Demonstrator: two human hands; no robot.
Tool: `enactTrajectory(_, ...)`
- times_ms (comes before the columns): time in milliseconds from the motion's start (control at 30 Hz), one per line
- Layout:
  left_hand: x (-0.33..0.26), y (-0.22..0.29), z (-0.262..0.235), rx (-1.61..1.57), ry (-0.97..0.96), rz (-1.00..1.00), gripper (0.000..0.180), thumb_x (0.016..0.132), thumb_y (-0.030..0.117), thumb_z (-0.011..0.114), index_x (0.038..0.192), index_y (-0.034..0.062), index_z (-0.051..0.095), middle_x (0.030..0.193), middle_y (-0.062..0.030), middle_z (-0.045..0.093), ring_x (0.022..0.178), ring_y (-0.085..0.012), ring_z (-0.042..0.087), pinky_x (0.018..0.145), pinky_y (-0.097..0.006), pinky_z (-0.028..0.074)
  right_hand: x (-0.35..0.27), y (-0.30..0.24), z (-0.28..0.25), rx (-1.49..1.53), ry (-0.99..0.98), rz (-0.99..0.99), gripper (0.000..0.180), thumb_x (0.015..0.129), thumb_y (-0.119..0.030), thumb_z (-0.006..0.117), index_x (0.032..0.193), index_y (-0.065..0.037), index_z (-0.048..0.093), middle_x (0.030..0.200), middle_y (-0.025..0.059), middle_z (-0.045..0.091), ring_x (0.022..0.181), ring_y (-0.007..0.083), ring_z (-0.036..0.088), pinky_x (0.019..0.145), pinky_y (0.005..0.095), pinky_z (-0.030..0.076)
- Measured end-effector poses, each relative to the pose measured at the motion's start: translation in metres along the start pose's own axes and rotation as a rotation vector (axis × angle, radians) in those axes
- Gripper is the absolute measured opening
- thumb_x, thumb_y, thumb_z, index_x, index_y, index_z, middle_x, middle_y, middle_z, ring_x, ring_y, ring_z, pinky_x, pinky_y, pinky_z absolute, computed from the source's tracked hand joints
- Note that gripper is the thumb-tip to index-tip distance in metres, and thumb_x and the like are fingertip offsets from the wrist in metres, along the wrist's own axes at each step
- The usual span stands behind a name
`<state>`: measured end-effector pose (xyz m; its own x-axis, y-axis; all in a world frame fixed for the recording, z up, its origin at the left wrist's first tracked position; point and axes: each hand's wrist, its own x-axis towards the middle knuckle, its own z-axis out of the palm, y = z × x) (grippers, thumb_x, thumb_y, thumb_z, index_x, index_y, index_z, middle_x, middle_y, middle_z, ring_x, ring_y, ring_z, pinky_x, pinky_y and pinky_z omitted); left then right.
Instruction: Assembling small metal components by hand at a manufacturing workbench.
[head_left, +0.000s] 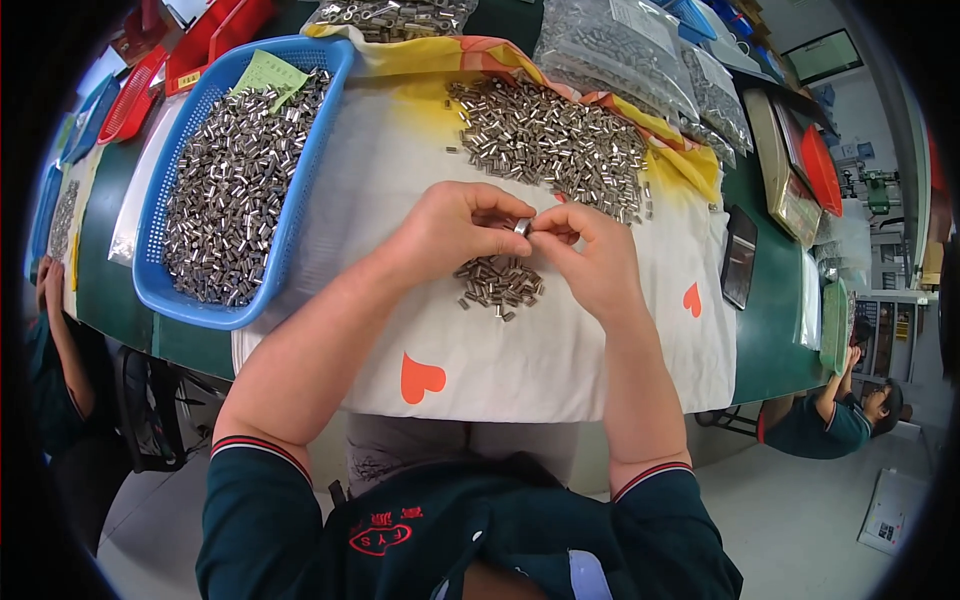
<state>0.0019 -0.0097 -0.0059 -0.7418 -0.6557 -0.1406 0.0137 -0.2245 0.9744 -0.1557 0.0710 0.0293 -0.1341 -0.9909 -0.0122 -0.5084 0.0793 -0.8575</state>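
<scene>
My left hand (462,222) and my right hand (592,248) meet over the white cloth (560,375). Between the fingertips of both hands is one small shiny metal sleeve (522,227), pinched from either side. Just below lies a small pile of similar metal sleeves (500,283), partly under my hands. Beyond them spreads a larger heap of the same sleeves (550,140). To the left, a blue plastic basket (150,255) holds a great many of these pieces, with a yellow-green paper slip (268,75) on top.
Clear plastic bags of metal parts (620,50) stand at the back, beside a yellow patterned cloth edge (700,165). A dark phone (739,255) lies on the green table (775,340) at right. Red trays (135,95) sit far left. Other people (825,415) work at both sides.
</scene>
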Motion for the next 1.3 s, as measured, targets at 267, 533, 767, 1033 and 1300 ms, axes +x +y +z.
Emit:
enactTrajectory(267,0.0,0.004,0.0,0.025,-0.039,-0.023,0.03,0.071,0.004,0.069,0.097,-0.0031,0.059,0.079,-0.0013,0.059,0.071,-0.0052,0.054,0.064,-0.019,0.046,0.008,0.019,-0.025,-0.361,0.207,0.036,0.008,0.072,-0.008,0.06,0.08,-0.005,0.061,0.075,0.0073,0.059,0.068,0.0197,0.056,0.064,0.0296,0.045)
enactTrajectory(533,0.001,0.002,0.0,-0.065,-0.033,-0.002,0.029,0.072,0.003,0.068,0.099,-0.0027,0.058,0.078,0.0,0.057,0.071,-0.0039,0.052,0.064,-0.018,0.045,0.007,0.024,-0.025,-0.644,0.117,-0.065,0.007,0.071,-0.007,0.058,0.077,-0.004,0.06,0.074,0.0101,0.056,0.074,0.0259,0.054,0.068,0.0357,0.044)
enactTrajectory(767,0.002,-0.001,-0.002,-0.08,-0.022,0.009,0.031,0.071,0.002,0.068,0.1,-0.0032,0.057,0.079,-0.0008,0.058,0.071,-0.0044,0.053,0.064,-0.018,0.045,0.0,0.004,-0.011,-0.228,0.098,-0.073,0.006,0.073,-0.003,0.057,0.078,-0.002,0.059,0.075,0.0071,0.057,0.072,0.0193,0.055,0.069,0.0297,0.044)
enactTrajectory(1033,0.001,0.001,-0.002,-0.082,-0.024,-0.008,0.032,0.071,0.003,0.069,0.101,-0.0039,0.058,0.079,-0.0016,0.059,0.071,-0.0054,0.054,0.064,-0.019,0.046,-0.002,0.0,0.001,-0.059,0.052,-0.145,0.01,0.072,0.001,0.059,0.081,-0.002,0.061,0.074,0.0025,0.059,0.071,0.0106,0.054,0.066,0.0228,0.043)
enactTrajectory(1300,0.0,0.001,0.002,0.075,0.054,-0.017,0.033,0.069,0.005,0.07,0.099,-0.0035,0.06,0.079,-0.0032,0.061,0.07,-0.0059,0.055,0.063,-0.019,0.046,-0.004,-0.003,0.009,-0.374,0.17,-0.359,0.011,0.068,-0.004,0.062,0.078,-0.002,0.06,0.072,0.0088,0.059,0.067,0.0223,0.057,0.063,0.0299,0.045)
